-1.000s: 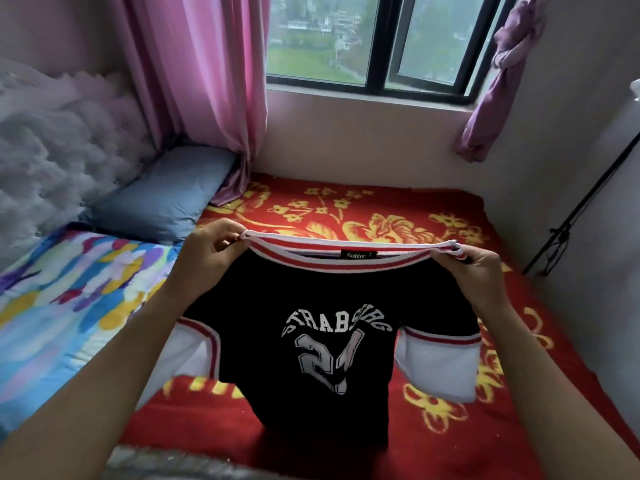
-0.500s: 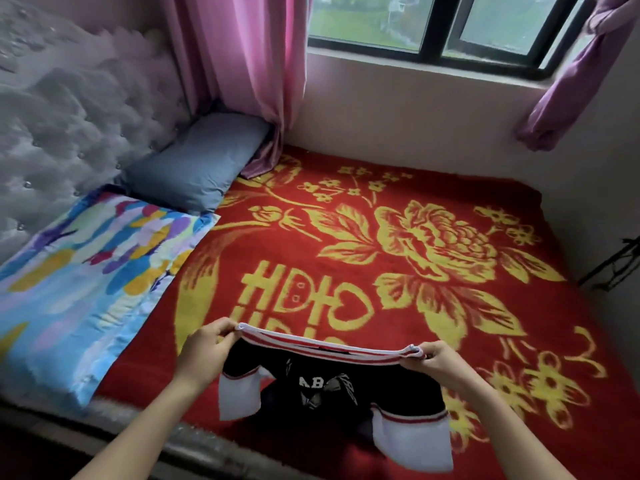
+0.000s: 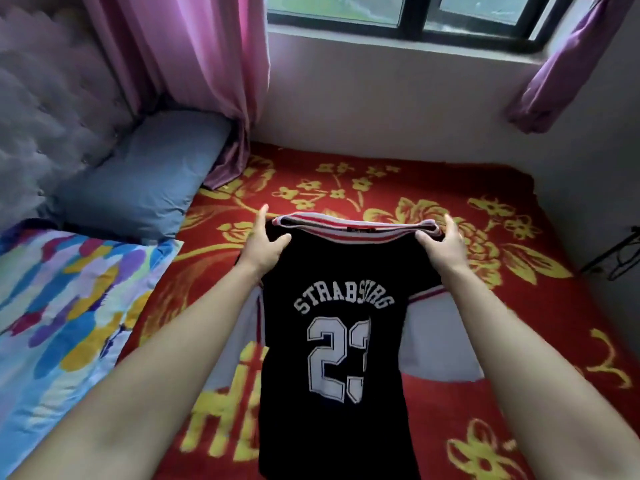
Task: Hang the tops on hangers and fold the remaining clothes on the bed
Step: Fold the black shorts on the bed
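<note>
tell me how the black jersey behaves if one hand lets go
Probably floppy: the black jersey hangs limp from the left hand and right hand, so the freed side would likely sag. Likely light: a pinch at each shoulder holds it.

The jersey (image 3: 332, 271) is black with white lettering, white sleeves and a red-and-white striped collar. The blanket (image 3: 450, 410) is red with yellow flowers; the pillow (image 3: 145, 181) appears grey-blue.

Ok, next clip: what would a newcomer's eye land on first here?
The black jersey with white lettering and a large number hangs at centre, with the left hand and right hand gripping it on either side of the red-and-white striped collar. Behind it spreads the red blanket with yellow flowers, and multicoloured bedding lies at the left.
</note>
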Demonstrator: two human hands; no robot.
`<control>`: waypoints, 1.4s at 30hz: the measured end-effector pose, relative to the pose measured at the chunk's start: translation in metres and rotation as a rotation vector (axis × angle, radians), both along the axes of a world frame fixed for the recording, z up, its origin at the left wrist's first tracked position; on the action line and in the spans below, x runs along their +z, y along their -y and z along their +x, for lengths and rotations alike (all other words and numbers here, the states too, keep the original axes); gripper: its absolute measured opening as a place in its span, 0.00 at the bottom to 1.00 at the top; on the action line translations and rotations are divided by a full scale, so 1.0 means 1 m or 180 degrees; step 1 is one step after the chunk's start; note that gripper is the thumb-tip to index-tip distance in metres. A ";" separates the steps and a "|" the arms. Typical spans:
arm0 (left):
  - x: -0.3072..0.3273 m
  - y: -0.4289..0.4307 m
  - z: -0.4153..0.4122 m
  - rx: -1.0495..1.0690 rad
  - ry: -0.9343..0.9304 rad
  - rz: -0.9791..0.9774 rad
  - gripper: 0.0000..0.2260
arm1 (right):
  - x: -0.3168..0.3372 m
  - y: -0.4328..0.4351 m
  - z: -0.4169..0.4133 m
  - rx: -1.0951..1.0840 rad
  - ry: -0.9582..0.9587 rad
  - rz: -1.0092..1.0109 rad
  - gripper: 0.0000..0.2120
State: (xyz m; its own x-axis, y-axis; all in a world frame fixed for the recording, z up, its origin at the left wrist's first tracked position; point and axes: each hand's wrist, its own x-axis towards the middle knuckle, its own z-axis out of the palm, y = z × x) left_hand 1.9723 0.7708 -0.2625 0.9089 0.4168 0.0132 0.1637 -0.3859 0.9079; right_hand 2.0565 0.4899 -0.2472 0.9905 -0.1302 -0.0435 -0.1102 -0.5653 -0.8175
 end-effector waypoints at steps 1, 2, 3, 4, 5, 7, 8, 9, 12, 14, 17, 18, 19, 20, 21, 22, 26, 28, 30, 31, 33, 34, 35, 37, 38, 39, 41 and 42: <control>-0.009 -0.002 0.015 -0.0307 -0.0178 -0.0133 0.36 | -0.003 -0.005 0.007 0.0146 -0.0097 0.0015 0.32; -0.021 -0.003 0.020 -0.0550 -0.0360 -0.0142 0.41 | -0.011 -0.009 0.006 0.0325 -0.0177 -0.0019 0.36; -0.041 -0.003 0.019 -0.0738 -0.0555 -0.0076 0.43 | -0.027 -0.011 0.001 0.0495 -0.0254 -0.0084 0.37; -0.065 -0.001 0.013 -0.0875 -0.0750 0.0004 0.44 | -0.051 -0.011 -0.007 0.0597 -0.0373 -0.0203 0.37; -0.091 0.002 0.002 -0.0956 -0.0924 0.0100 0.44 | -0.076 -0.009 -0.020 0.0646 -0.0521 -0.0402 0.36; -0.141 0.010 -0.029 -0.0966 -0.1328 0.0141 0.43 | -0.124 -0.002 -0.053 0.0692 -0.1045 -0.0783 0.33; -0.162 0.012 -0.043 -0.0921 -0.1534 0.0090 0.42 | -0.145 0.001 -0.069 0.0693 -0.1369 -0.0891 0.32; -0.181 0.013 -0.057 -0.0868 -0.1769 0.0052 0.41 | -0.167 0.004 -0.084 0.0661 -0.1674 -0.0944 0.31; -0.230 0.013 -0.093 -0.0773 -0.2263 0.0009 0.40 | -0.204 0.013 -0.118 0.0519 -0.2234 -0.1017 0.28; -0.250 0.020 -0.113 -0.0787 -0.2485 -0.0101 0.40 | -0.219 0.019 -0.137 0.0422 -0.2428 -0.1019 0.26; -0.261 0.039 -0.139 -0.0707 -0.2859 -0.0009 0.33 | -0.236 0.034 -0.158 0.0389 -0.2536 -0.1102 0.25; -0.267 0.046 -0.146 -0.0677 -0.2948 -0.0036 0.32 | -0.241 0.041 -0.163 0.0380 -0.2566 -0.1120 0.24; -0.273 0.051 -0.154 -0.0626 -0.3037 -0.0085 0.31 | -0.246 0.047 -0.168 0.0364 -0.2615 -0.1129 0.24; -0.281 0.058 -0.160 -0.0561 -0.3069 -0.0128 0.30 | -0.252 0.056 -0.171 0.0343 -0.2665 -0.1154 0.24; -0.286 0.061 -0.165 -0.0483 -0.3112 -0.0157 0.29 | -0.256 0.061 -0.172 0.0304 -0.2694 -0.1167 0.23; -0.292 0.068 -0.170 -0.0399 -0.3171 -0.0182 0.28 | -0.262 0.070 -0.173 0.0278 -0.2739 -0.1180 0.23; -0.316 0.091 -0.183 0.0091 -0.3264 -0.0396 0.27 | -0.297 0.098 -0.173 0.0236 -0.2852 -0.1165 0.24; -0.323 0.100 -0.188 0.0325 -0.3250 -0.0508 0.28 | -0.305 0.102 -0.176 0.0322 -0.2871 -0.1241 0.25; -0.335 0.116 -0.197 0.0638 -0.3169 -0.0661 0.28 | -0.320 0.110 -0.181 0.0432 -0.2862 -0.1261 0.27; -0.345 0.125 -0.201 0.0819 -0.3123 -0.0721 0.29 | -0.330 0.115 -0.184 0.0489 -0.2847 -0.1279 0.27; -0.353 0.138 -0.205 0.1202 -0.3020 -0.0875 0.31 | -0.345 0.121 -0.187 0.0478 -0.2801 -0.1279 0.27; -0.358 0.144 -0.209 0.1415 -0.2968 -0.0966 0.31 | -0.352 0.123 -0.191 0.0455 -0.2772 -0.1293 0.26; -0.358 0.148 -0.210 0.1619 -0.2910 -0.1014 0.31 | -0.356 0.124 -0.193 0.0397 -0.2710 -0.1356 0.25; -0.364 0.154 -0.217 0.2053 -0.2782 -0.1094 0.34 | -0.364 0.126 -0.197 0.0270 -0.2666 -0.1618 0.27; -0.366 0.155 -0.220 0.2266 -0.2770 -0.1045 0.35 | -0.368 0.127 -0.199 0.0200 -0.2675 -0.1713 0.28; -0.367 0.154 -0.220 0.2401 -0.2842 -0.0937 0.35 | -0.372 0.128 -0.199 0.0111 -0.2707 -0.1727 0.28; -0.372 0.149 -0.221 0.2493 -0.3004 -0.0825 0.30 | -0.378 0.130 -0.200 -0.0027 -0.2791 -0.1596 0.26; -0.373 0.146 -0.220 0.2452 -0.3058 -0.0869 0.28 | -0.379 0.131 -0.200 -0.0052 -0.2806 -0.1549 0.23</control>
